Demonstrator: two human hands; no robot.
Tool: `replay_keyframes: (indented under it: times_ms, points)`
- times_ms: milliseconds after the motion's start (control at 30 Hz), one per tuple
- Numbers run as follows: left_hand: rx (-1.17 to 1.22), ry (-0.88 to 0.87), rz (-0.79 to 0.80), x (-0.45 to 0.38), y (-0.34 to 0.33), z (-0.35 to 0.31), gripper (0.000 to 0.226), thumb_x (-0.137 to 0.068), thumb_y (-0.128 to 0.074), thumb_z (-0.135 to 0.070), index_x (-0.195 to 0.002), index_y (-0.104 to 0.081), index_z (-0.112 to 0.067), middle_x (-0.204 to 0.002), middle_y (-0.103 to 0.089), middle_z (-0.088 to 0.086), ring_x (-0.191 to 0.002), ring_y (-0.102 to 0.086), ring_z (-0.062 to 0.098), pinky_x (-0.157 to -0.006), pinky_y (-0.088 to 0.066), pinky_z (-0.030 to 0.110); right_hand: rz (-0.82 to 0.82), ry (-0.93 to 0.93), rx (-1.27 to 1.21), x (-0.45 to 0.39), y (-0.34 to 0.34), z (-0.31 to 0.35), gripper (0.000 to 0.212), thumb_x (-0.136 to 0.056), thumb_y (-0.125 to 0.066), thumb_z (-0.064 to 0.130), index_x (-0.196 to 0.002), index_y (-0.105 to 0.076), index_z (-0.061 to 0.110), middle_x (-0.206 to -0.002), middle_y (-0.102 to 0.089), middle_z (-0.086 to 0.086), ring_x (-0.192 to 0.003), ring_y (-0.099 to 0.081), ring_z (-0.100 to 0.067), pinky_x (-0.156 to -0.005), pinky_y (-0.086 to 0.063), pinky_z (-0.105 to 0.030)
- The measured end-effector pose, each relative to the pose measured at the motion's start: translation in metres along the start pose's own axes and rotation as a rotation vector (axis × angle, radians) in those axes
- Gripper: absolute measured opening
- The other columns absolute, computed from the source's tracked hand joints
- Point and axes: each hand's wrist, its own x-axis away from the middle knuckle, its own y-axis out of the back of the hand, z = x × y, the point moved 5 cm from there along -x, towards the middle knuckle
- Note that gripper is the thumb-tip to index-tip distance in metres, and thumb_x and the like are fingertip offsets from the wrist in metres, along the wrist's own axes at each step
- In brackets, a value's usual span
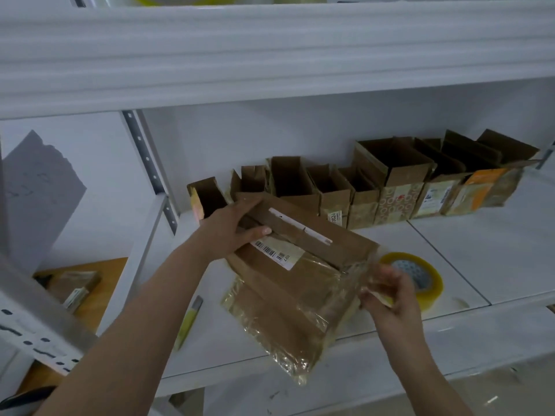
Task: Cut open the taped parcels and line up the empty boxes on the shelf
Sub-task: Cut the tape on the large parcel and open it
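1. Your left hand (231,229) grips the far end of the flat brown cardboard parcel (288,274), thumb curled over its flap.
2. Your right hand (387,295) pinches crinkled clear tape at the parcel's near-right corner.
3. The parcel overhangs the white shelf (468,244) front edge; open empty boxes (360,184) line the back edge.

There is just one view, from a camera on the person's head. It looks forward and down, from close up, at the white metal shelf (450,235). The shelf board above fills the top. Both arms reach in from the bottom.
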Motion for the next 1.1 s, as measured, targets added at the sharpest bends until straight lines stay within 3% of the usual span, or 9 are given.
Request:
replay_keyframes:
  times_ms: [67,133,267,367,500,733,867,1000,1100]
  points:
    - [0.031,0.014,-0.03,0.001,-0.007,0.013,0.089,-0.077,-0.042,-0.082,-0.151,-0.028,-0.034,-0.151,-0.039,-0.001,-0.127,-0.051,0.022,-0.109,-0.041,0.04,0.154,0.015,0.134,-0.014,-0.001,-0.001,0.076,-0.082,-0.074,0.011,-0.142,-0.033,0.031,-0.142,-0.039,0.017,-0.133,-0.038,-0.006,-0.099,-0.041,-0.025]
    - [-0.079,0.051,-0.126,0.003,-0.008,0.02,0.086,-0.078,-0.039,-0.08,-0.15,-0.032,-0.034,-0.158,-0.03,0.001,-0.139,-0.039,0.026,-0.116,-0.027,0.049,0.348,0.015,0.162,-0.023,-0.007,0.003,0.097,-0.072,-0.077,0.024,-0.148,-0.019,0.039,-0.145,-0.029,0.033,-0.131,-0.028,0.019,-0.098,-0.036,-0.008]
    - [-0.168,0.121,-0.34,0.028,-0.009,-0.001,0.072,-0.091,-0.037,-0.068,-0.149,-0.037,-0.026,-0.158,-0.031,0.003,-0.148,-0.022,0.028,-0.12,-0.018,0.051,0.423,0.03,0.157,-0.026,-0.019,0.002,0.075,-0.065,-0.09,0.035,-0.129,-0.05,0.031,-0.117,-0.064,0.019,-0.117,-0.056,-0.002,-0.091,-0.05,-0.018]
    - [-0.041,0.046,-0.108,0.052,-0.034,-0.026,0.097,-0.079,0.007,-0.081,-0.157,-0.01,-0.025,-0.164,-0.004,-0.001,-0.151,0.006,0.023,-0.123,-0.004,0.049,0.378,0.047,0.147,-0.025,-0.023,-0.002,0.076,-0.057,-0.09,0.044,-0.122,-0.053,0.032,-0.113,-0.067,0.014,-0.109,-0.062,-0.006,-0.085,-0.052,-0.018]
    - [-0.031,-0.106,0.037,0.077,-0.046,-0.058,0.111,-0.066,0.02,-0.087,-0.155,-0.001,-0.025,-0.162,0.01,-0.009,-0.147,0.02,0.005,-0.121,0.013,0.033,0.343,0.028,0.095,-0.024,-0.027,-0.001,0.074,-0.058,-0.089,0.024,-0.123,-0.053,0.022,-0.112,-0.068,0.005,-0.1,-0.065,-0.003,-0.076,-0.051,-0.013]
    - [0.222,-0.212,0.047,0.091,-0.041,-0.055,0.097,-0.081,-0.004,-0.085,-0.153,-0.027,-0.024,-0.161,-0.017,-0.013,-0.148,0.002,-0.001,-0.12,0.005,0.022,0.339,0.019,0.137,-0.021,-0.028,-0.001,0.08,-0.048,-0.093,0.044,-0.117,-0.055,0.032,-0.105,-0.069,0.014,-0.096,-0.065,-0.004,-0.077,-0.052,-0.019]
    - [0.556,-0.064,-0.412,0.11,-0.024,-0.04,0.067,-0.092,-0.028,-0.071,-0.133,-0.058,-0.028,-0.136,-0.055,-0.022,-0.133,-0.042,-0.004,-0.11,-0.036,0.02,0.28,0.01,0.083,-0.021,-0.031,0.007,0.065,-0.053,-0.084,0.035,-0.11,-0.053,0.034,-0.097,-0.07,0.016,-0.093,-0.065,0.0,-0.071,-0.054,-0.016]
    - [0.768,-0.025,-0.307,0.127,-0.044,-0.048,0.089,-0.077,-0.041,-0.085,-0.149,-0.031,-0.032,-0.143,-0.045,-0.028,-0.131,-0.043,-0.007,-0.099,-0.045,0.015,0.208,0.03,0.112,-0.012,-0.033,0.017,0.085,-0.045,-0.085,0.047,-0.121,-0.05,0.032,-0.1,-0.067,0.025,-0.098,-0.063,0.002,-0.082,-0.055,-0.03]
    - [0.826,-0.078,-0.273,0.131,-0.05,-0.064,0.103,-0.074,-0.058,-0.077,-0.155,-0.012,-0.034,-0.148,-0.036,-0.031,-0.137,-0.037,-0.005,-0.103,-0.042,0.019,0.144,0.107,0.165,0.001,-0.033,0.034,0.093,-0.045,-0.086,0.064,-0.125,-0.043,0.042,-0.105,-0.061,0.033,-0.1,-0.059,0.01,-0.08,-0.052,-0.024]
